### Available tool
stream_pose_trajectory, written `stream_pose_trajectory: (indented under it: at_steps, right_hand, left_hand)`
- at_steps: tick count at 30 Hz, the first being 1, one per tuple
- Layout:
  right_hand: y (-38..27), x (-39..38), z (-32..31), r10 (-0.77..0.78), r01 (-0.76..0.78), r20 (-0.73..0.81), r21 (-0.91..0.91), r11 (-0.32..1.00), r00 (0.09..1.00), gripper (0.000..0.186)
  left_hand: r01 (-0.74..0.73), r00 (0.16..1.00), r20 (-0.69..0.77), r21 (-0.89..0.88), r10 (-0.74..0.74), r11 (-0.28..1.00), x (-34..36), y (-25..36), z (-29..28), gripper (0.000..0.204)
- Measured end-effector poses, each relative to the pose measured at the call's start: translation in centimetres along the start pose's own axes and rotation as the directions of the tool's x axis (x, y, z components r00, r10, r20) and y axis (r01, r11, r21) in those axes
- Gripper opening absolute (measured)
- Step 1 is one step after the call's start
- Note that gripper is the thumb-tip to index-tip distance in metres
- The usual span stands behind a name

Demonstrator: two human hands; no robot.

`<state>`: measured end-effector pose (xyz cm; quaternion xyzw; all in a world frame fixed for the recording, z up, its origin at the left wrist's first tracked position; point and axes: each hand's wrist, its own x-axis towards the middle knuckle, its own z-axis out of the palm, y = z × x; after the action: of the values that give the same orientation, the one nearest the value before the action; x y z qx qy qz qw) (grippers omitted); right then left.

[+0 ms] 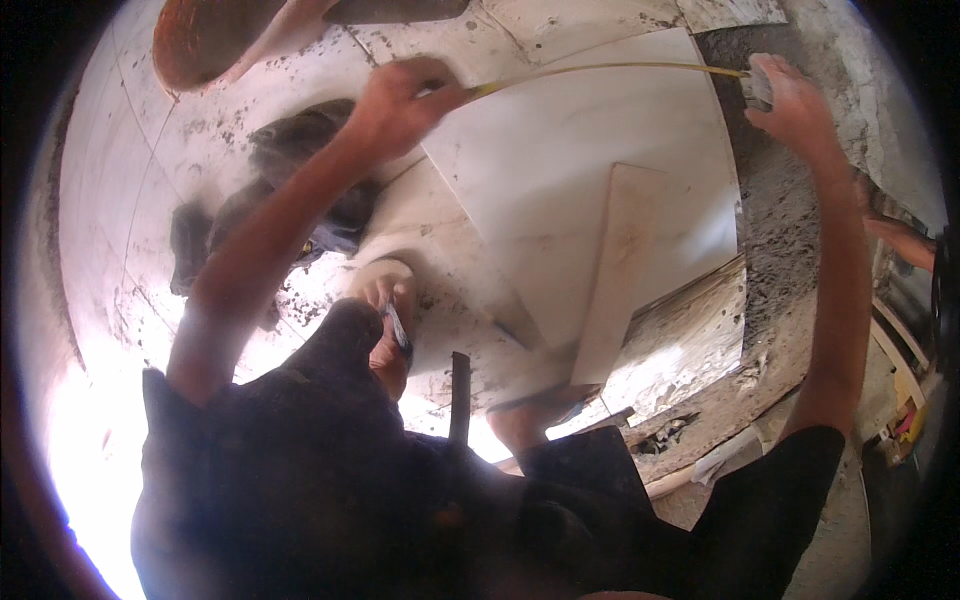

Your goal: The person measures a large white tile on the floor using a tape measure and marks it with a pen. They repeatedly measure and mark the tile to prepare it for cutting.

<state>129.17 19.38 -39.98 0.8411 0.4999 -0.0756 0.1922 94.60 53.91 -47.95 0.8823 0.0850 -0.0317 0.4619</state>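
Note:
A yellow tape measure [610, 67] is stretched in a slight bow between my two hands, above a large pale tile [560, 150]. My left hand [410, 100] is closed on the blade's left end, over the tile's left corner. Beyond the tile's right edge, my right hand [797, 108] grips a greyish block at the blade's other end. That block looks like the tape's case, though blur and my fingers partly hide it. On the tile lies a long, narrow pale strip [615, 270], slanting toward me.
Rough grey mortar [785, 230] borders the tile on the right. A dark crumpled bundle [290, 180] lies on the dirty floor at left. An orange-rimmed container [205, 45] stands far left. My sandalled foot [385, 295] is near the tile. Another person's arm [898, 238] enters at right.

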Motion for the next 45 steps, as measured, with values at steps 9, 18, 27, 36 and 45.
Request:
stream_pose_trajectory:
  at_steps: [9,18,27,36,45]
  right_hand:
    - [1.2,-0.1,2.7,0.08,-0.077,0.061,-0.053,0.996,0.995,0.069]
    - [0.1,2.8,4.1,0.075,-0.072,0.002,-0.239,0.968,0.997,0.072]
    - [-1.6,4.7,5.7,0.206,-0.189,0.053,-0.223,0.956,0.977,0.069]
    - [-2.2,5.3,8.5,0.184,-0.199,-0.173,-0.075,0.977,0.968,0.065]
    - [-3.7,3.5,6.0,0.183,-0.137,-0.285,0.174,0.975,0.941,0.044]
  left_hand:
    - [0.665,0.693,0.143,-0.504,-0.707,0.551,-6.9,-2.6,2.6,0.024]
    - [0.654,0.72,-0.044,-0.292,-0.692,0.698,-5.5,-2.5,3.9,0.023]
    - [0.656,0.672,-0.104,-0.375,-0.733,0.655,-5.1,-0.9,4.3,0.02]
    - [0.653,0.656,-0.06,-0.455,-0.752,0.606,-5.0,-0.7,3.9,0.022]
    - [0.68,0.603,0.054,-0.556,-0.796,0.478,-4.5,-0.4,3.1,0.022]
